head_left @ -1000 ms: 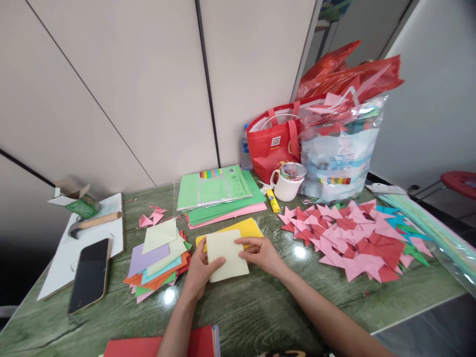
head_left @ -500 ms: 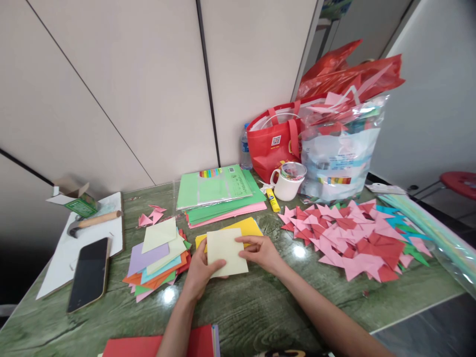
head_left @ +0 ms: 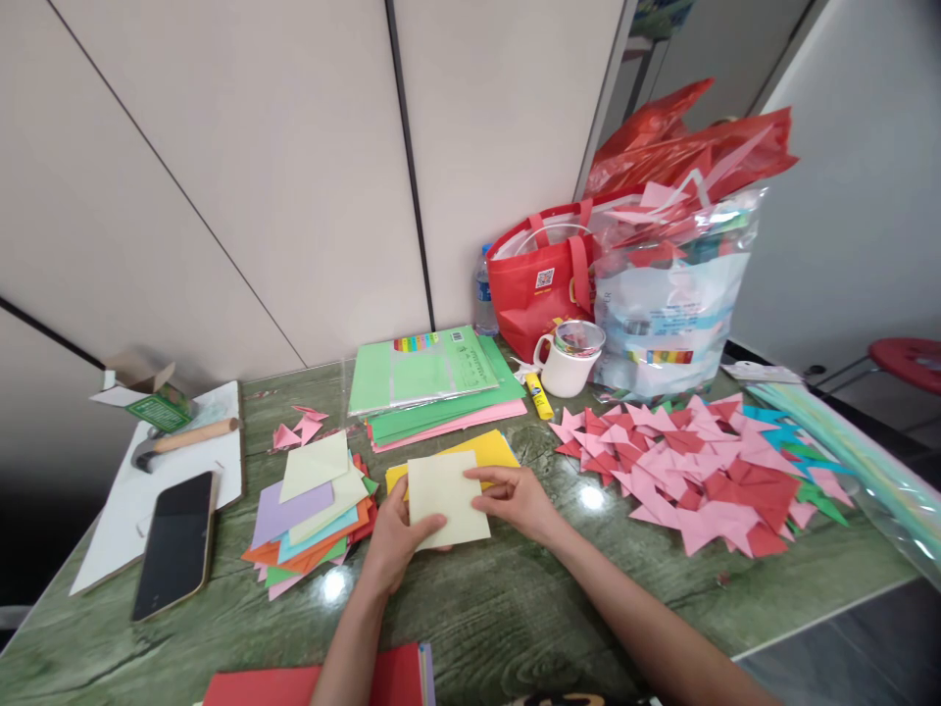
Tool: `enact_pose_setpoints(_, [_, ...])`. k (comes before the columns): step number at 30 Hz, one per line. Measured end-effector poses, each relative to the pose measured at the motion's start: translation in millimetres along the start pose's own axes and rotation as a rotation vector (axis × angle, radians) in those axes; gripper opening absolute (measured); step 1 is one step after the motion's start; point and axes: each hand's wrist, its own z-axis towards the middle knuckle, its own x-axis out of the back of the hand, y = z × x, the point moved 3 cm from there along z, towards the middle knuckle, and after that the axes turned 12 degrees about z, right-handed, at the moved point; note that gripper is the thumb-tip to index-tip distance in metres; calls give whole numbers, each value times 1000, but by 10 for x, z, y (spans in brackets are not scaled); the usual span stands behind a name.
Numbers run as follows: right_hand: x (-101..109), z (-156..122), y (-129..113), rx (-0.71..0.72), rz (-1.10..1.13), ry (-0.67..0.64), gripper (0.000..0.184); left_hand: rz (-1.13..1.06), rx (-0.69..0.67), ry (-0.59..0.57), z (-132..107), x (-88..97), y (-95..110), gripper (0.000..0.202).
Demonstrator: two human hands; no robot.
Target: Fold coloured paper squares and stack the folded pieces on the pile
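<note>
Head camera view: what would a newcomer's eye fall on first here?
Probably the heap of pointed pink and red folded paper, spread over the right side of the table, with a bulging clear plastic bag standing behind it. In the middle, the left hand and right hand hold square cream paper. At the left, a hammer on a white board looks out of place among so much paper.

Left fingers (head_left: 397, 492) partly hidden behind pale sheet (head_left: 448, 498), red paper (head_left: 401, 677) and stool (head_left: 912, 363) cut off by edges
</note>
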Motion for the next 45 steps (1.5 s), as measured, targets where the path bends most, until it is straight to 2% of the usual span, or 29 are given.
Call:
enact_pose_setpoints(15, [-21, -1, -34, 29, 20, -30, 47, 49, -1, 63, 27, 36, -29, 59])
enact_pose_setpoints(17, [-38, 1, -58, 53, 76, -42, 55, 58, -20, 67, 31, 40, -29, 58])
enact_pose_setpoints(21, [-55, 10, -78, 57, 144, -39, 83, 67, -31, 90, 30, 32, -12, 57])
enact_pose_setpoints(23, [-52, 16, -69, 49, 143, -25, 87, 76, -24, 106, 28, 24, 4, 58])
enact_pose_setpoints(25, [-43, 22, -55, 46, 127, -6, 81, 98, -24, 125, 28, 19, 22, 58])
enact_pose_setpoints(30, [-29, 27, -26, 14, 123, 41, 53, 162, -56, 152, 28, 18, 53, 56])
enact_pose_setpoints(34, [-36, 16, -28, -10, 126, 57, 41, 175, -56, 163, 26, 15, 59, 55])
enact_pose_setpoints(45, [-27, 17, 16, -25, 103, 124, 35, 198, -70, 139, 36, 20, 20, 53])
